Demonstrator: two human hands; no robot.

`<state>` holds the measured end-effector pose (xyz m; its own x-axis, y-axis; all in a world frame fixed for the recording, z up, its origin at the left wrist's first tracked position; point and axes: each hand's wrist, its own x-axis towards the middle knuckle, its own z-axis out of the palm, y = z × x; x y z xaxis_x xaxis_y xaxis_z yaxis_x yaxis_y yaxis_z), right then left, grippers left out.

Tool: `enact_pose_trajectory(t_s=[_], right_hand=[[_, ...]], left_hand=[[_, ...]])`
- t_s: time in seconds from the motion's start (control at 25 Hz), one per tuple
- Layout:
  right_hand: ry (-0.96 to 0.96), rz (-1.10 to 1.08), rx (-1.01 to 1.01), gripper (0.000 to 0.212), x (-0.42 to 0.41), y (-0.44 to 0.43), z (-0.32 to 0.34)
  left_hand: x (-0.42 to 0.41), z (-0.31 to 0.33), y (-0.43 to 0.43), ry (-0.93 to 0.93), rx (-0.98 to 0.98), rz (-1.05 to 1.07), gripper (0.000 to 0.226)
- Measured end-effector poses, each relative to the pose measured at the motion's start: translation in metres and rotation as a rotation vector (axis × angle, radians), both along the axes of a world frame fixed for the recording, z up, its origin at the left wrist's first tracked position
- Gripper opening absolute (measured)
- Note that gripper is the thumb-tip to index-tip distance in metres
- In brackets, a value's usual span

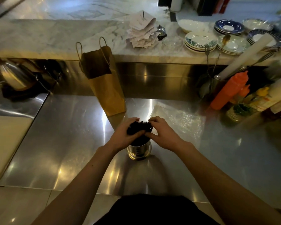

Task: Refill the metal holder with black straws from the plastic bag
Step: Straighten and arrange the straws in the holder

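Observation:
A shiny metal holder (139, 152) stands upright on the steel counter (71, 143), near its middle. A thick bundle of black straws (139, 127) sticks up out of the holder. My left hand (123, 136) grips the bundle from the left, fingers curled around it. My right hand (160, 133) holds the bundle from the right, fingertips at the straw tops. The clear plastic bag (178, 119) lies flat and crumpled on the counter just right of my hands. The lower ends of the straws are hidden inside the holder.
A brown paper bag (104, 83) stands just behind the holder. An orange squeeze bottle (229, 91) and jars crowd the right side. A metal kettle (15, 75) sits at left. Stacked plates (199, 41) and a pile of receipts (143, 30) sit on the marble ledge behind.

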<state>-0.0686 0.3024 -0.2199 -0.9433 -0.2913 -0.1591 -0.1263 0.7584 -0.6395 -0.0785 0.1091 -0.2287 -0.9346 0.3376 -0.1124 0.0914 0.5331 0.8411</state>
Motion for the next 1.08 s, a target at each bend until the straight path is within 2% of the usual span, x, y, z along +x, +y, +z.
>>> enact_pose_trajectory(t_s=[0.24, 0.52, 0.76, 0.92, 1.08], right_hand=[[0.059, -0.154, -0.046, 0.019, -0.001, -0.017, 0.008], [0.026, -0.241, -0.1, 0.013, -0.004, -0.025, 0.018], [0.078, -0.289, -0.064, 0.009, -0.006, -0.025, 0.035], [0.151, -0.293, -0.096, 0.008, -0.007, -0.017, 0.068], [0.235, -0.26, -0.104, 0.01, -0.006, -0.009, 0.13]], left_hand=[[0.004, -0.003, -0.01, 0.011, 0.067, 0.125, 0.049], [0.011, 0.006, -0.016, -0.001, 0.099, 0.3, 0.071], [0.022, 0.016, -0.018, 0.029, 0.1, 0.308, 0.067], [0.024, 0.038, -0.02, 0.123, 0.063, 0.304, 0.059], [0.017, 0.075, -0.014, 0.227, 0.113, 0.257, 0.053]])
